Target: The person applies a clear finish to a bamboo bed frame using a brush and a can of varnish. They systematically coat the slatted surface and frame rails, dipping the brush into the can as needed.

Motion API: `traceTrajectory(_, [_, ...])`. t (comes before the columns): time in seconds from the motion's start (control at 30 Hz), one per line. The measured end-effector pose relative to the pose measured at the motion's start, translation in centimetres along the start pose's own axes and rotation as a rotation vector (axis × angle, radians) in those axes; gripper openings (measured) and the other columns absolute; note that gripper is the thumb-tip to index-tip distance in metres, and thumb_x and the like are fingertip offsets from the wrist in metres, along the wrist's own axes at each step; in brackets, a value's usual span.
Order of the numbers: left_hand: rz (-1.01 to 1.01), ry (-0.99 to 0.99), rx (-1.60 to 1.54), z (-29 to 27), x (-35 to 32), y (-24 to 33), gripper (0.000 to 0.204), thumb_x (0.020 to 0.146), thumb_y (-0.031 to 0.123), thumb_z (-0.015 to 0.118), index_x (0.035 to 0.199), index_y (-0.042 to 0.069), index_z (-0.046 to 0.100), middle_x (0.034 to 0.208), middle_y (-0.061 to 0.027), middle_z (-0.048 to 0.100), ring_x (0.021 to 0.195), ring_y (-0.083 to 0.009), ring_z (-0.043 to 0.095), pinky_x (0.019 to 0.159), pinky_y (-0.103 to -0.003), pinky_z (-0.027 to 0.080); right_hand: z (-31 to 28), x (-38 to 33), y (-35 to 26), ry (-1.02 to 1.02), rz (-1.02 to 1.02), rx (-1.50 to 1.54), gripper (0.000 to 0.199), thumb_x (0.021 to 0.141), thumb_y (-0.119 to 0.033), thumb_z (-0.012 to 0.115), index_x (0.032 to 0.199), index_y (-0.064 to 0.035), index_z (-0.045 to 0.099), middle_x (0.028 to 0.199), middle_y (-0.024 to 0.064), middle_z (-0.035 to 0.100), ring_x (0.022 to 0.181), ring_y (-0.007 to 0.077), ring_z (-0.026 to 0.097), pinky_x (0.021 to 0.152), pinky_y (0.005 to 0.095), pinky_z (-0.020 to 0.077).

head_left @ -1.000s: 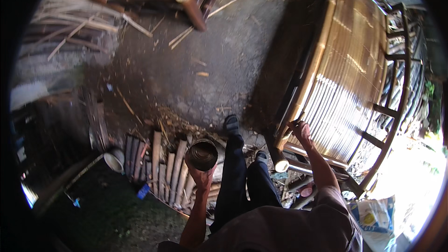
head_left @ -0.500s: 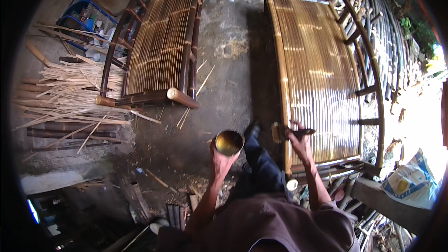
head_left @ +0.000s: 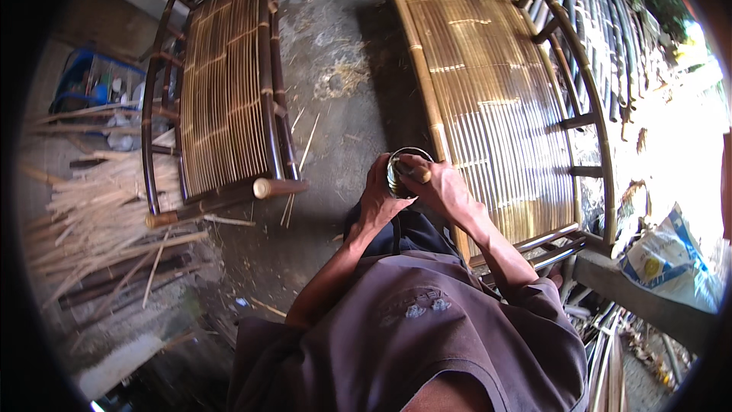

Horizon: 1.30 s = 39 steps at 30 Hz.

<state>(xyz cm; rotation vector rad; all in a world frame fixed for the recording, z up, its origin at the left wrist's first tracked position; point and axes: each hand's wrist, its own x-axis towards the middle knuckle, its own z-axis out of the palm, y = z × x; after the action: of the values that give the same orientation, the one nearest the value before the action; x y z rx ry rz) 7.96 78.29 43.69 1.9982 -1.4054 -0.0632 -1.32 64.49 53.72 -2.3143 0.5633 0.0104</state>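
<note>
My left hand (head_left: 377,197) is wrapped round a round metal can (head_left: 393,177) in front of my body. Reaching over the can's mouth, my right hand (head_left: 450,194) is closed on a paintbrush, whose handle end (head_left: 421,175) pokes out of the fist. The bristles are hidden inside the can or behind the fingers. Just right of both hands stands a bamboo bench (head_left: 476,84) with a glossy slatted seat; its near left rail is close to my right hand.
A second, darker bamboo bench (head_left: 225,91) stands to the left. Loose bamboo strips (head_left: 107,206) are heaped beside it, near a blue basket (head_left: 72,80). Bamboo poles (head_left: 610,46) lie beyond the right bench. A white and blue sack (head_left: 671,259) rests on a ledge at the right.
My right hand has brought the brush left from beside the bench to the can. My left hand has moved the can forward and right. The view has shifted, and both benches appear further left.
</note>
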Motion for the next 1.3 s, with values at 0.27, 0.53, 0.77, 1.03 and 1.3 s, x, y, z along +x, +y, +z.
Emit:
traceTrajectory(0.27, [-0.121, -0.211, -0.402, 3.1, 6.2, -6.3, 0.108, 0.065, 0.045, 0.085, 0.143, -0.001, 0.027, 0.138, -0.0239, 0.042, 0.128, -0.0429, 0.042, 0.108, -0.047, 0.037, 5.1, 6.6, 4.4, 0.202, 0.072, -0.034, 0.013, 0.079, -0.006, 0.061, 0.092, -0.0011, 0.062, 0.068, 0.0236, 0.063, 0.065, 0.0407, 0.066, 0.056, 0.0460, 0.0545])
traceTrajectory(0.53, [0.218, -0.459, -0.528, 2.4, 16.5, -13.3, 0.100, 0.056, 0.016, 0.091, 0.138, 0.002, 0.036, 0.135, -0.0218, 0.046, 0.123, -0.0408, 0.048, 0.104, -0.045, 0.042, 3.3, 8.8, 0.7, 0.716, 0.437, 0.672, 0.036, 0.090, -0.013, 0.066, 0.123, -0.0017, 0.060, 0.103, 0.0173, 0.070, 0.093, 0.0234, 0.069, 0.083, 0.0342, 0.0545])
traceTrajectory(0.77, [0.544, -0.874, -0.409, 4.0, 21.3, -14.0, 0.106, 0.059, 0.027, 0.092, 0.142, 0.004, 0.031, 0.135, -0.0223, 0.043, 0.127, -0.0397, 0.043, 0.106, -0.048, 0.039, 9.5, 9.5, -0.9, 1.338, 0.615, 1.118, 0.040, 0.093, -0.025, 0.067, 0.126, -0.0035, 0.059, 0.113, 0.0085, 0.066, 0.107, 0.0151, 0.059, 0.092, 0.0315, 0.0502])
traceTrajectory(1.03, [1.261, -1.251, -0.346, 7.8, 16.8, -7.3, 0.092, 0.060, 0.023, 0.089, 0.135, 0.005, 0.039, 0.129, -0.0184, 0.049, 0.119, -0.0353, 0.048, 0.103, -0.044, 0.039, 18.9, 1.7, -5.3, 1.947, 0.091, 1.863, 0.041, 0.095, -0.030, 0.063, 0.129, -0.0090, 0.053, 0.123, 0.0055, 0.058, 0.117, 0.0181, 0.055, 0.093, 0.0390, 0.0523])
traceTrajectory(1.3, [1.089, -1.572, -0.364, 14.1, 4.0, -4.4, 0.098, 0.061, 0.025, 0.090, 0.138, 0.001, 0.034, 0.129, -0.0174, 0.050, 0.121, -0.0328, 0.051, 0.106, -0.041, 0.040, 31.7, -8.4, -6.8, 2.501, -0.256, 1.893, 0.049, 0.092, -0.044, 0.063, 0.128, -0.0117, 0.055, 0.120, 0.0023, 0.060, 0.112, 0.0162, 0.059, 0.096, 0.0402, 0.0506])
